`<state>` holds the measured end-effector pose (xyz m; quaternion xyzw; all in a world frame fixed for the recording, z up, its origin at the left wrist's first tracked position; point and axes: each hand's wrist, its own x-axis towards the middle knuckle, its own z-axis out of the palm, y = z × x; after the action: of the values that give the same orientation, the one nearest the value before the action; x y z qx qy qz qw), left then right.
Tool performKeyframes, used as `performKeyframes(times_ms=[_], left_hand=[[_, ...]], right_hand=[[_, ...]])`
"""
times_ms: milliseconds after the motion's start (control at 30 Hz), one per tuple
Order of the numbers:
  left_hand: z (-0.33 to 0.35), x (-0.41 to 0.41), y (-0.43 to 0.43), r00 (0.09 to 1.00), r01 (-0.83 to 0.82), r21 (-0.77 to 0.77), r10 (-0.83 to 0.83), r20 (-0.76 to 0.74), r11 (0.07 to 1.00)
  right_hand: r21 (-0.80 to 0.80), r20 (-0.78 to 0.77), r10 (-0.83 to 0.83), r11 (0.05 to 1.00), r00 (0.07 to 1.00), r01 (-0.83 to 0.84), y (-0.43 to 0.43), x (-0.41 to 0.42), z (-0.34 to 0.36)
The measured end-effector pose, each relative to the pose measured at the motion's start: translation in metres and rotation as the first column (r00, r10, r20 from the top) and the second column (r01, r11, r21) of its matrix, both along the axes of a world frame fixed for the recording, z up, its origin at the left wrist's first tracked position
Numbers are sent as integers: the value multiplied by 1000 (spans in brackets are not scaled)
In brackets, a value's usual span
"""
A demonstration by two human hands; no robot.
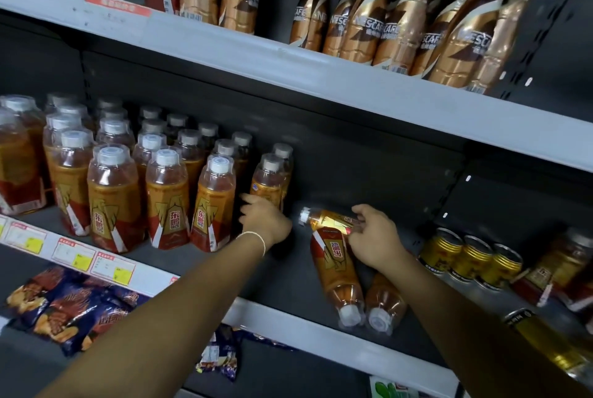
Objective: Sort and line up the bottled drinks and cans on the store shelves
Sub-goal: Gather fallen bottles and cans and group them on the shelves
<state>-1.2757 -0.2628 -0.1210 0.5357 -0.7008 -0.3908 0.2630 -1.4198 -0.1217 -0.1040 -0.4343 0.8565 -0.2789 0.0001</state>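
On the middle shelf (pixel 288 272) stand rows of orange energy-drink bottles (pixel 167 202) with white caps. My left hand (pixel 264 219) grips the base of the rightmost upright bottle (pixel 268 179). To its right, three bottles lie flat. My right hand (pixel 373 237) holds the small one on top (pixel 324 218), its cap pointing left. The other two lying bottles, one (pixel 337 275) and another (pixel 383 301), point their caps toward the shelf's front edge.
Gold cans (pixel 470 261) stand in a row at the right of the same shelf, with more bottles (pixel 558 266) beyond. Brown coffee bottles (pixel 394 12) fill the upper shelf. Snack bags (pixel 67 304) lie on the lower shelf. Price tags (pixel 93 258) line the shelf edge.
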Motion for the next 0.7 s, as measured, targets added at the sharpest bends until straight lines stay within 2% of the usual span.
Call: performKeyframes(times_ms=[67, 233, 333, 533, 700], left_hand=[[3, -9, 22, 1000, 20, 0, -20, 18, 1000], [9, -35, 62, 953, 302, -73, -298, 61, 951], [12, -58, 78, 896, 443, -170, -437, 72, 880], [11, -112, 119, 824, 556, -357, -553, 123, 750], [19, -160, 159, 701, 701, -359, -688, 186, 616]], right_hand=[[9, -10, 13, 1000, 1000, -13, 3, -8, -1], [21, -28, 32, 999, 999, -31, 20, -30, 1], [50, -35, 19, 999, 999, -17, 46, -53, 3], [73, -37, -86, 993, 996, 89, 119, -112, 10], [80, -77, -196, 976, 978, 202, 180, -159, 23]])
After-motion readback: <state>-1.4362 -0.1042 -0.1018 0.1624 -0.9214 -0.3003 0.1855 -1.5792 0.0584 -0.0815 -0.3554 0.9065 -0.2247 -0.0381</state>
